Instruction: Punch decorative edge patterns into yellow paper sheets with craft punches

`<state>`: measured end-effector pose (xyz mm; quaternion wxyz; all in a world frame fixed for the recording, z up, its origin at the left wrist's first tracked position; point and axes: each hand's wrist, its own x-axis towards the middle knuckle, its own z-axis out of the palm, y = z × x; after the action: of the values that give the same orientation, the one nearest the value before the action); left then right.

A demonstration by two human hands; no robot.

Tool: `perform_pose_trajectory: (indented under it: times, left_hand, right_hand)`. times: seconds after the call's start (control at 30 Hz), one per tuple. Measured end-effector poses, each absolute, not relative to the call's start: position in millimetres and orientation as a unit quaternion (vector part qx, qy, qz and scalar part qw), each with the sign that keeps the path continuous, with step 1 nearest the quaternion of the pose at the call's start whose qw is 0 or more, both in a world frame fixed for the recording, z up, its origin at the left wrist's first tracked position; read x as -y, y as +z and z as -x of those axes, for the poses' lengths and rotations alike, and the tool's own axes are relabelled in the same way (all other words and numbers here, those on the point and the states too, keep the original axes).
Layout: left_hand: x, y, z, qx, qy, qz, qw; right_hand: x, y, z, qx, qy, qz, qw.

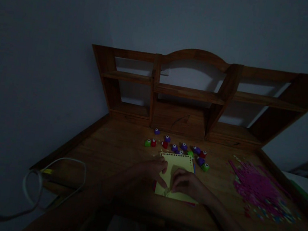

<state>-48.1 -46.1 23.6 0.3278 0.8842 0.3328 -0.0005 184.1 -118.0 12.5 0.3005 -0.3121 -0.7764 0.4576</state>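
Here at the desk (pixel 117 141), the yellow punched sheet (pixel 175 168) is laid flat near the front edge, where it can be reached by both hands; red and blue edges are seen poking out beneath it. Its lower part is touched by the left hand (pixel 158 169), opened with thumb and fingers spread, so the paper is probably being steadied. From the other side, the right hand (pixel 186 181) is brought in with fingers bent towards a small pale piece (pixel 167 192), which is seen on the sheet between the fingertips; whether it is pinched cannot be told in this dim light. The forearms are angled inward, presumably so that fine work can be shared over one spot. Beyond the holes, red, green and purple eyed figures (pixel 184 146) are scattered, seemingly kept off the working area. Off to the right, a pink heap (pixel 259 186) is spread, with small coloured bits (pixel 278 213) strewn along its near side.
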Motion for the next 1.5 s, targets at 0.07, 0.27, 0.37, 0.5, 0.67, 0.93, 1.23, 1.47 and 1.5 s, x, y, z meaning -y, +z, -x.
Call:
perform_pose_trajectory:
  times: [0.07,0.27,0.37,0.5,0.67,0.93,1.23,1.47,1.5]
  left_hand:
    - [45,23,49,-0.33,0.002,-0.886,0.327]
    - [50,33,46,-0.353,-0.018,-0.878,0.324]
    - [52,36,45,-0.361,-0.026,-0.876,0.318]
    - [52,34,45,-0.361,-0.027,-0.878,0.312]
    - [55,36,45,-0.365,-0.029,-0.878,0.308]
    - [53,24,44,-0.366,-0.01,-0.886,0.286]
    - [50,32,41,-0.353,-0.032,-0.893,0.276]
    - [51,34,41,-0.344,-0.017,-0.905,0.25]
    - [51,33,42,-0.345,-0.016,-0.905,0.25]
  right_hand:
    - [119,13,-188,0.775,0.468,0.31,0.292]
    - [122,16,-192,0.784,0.447,0.317,0.292]
    - [120,15,-194,0.785,0.438,0.313,0.304]
    - [117,13,-197,0.786,0.443,0.313,0.296]
    - [117,15,-196,0.781,0.455,0.319,0.286]
    - [118,11,-202,0.778,0.464,0.317,0.279]
    - [122,14,-209,0.77,0.454,0.336,0.298]
    - [121,8,-210,0.768,0.45,0.338,0.304]
    - [121,8,-210,0.769,0.453,0.336,0.3]
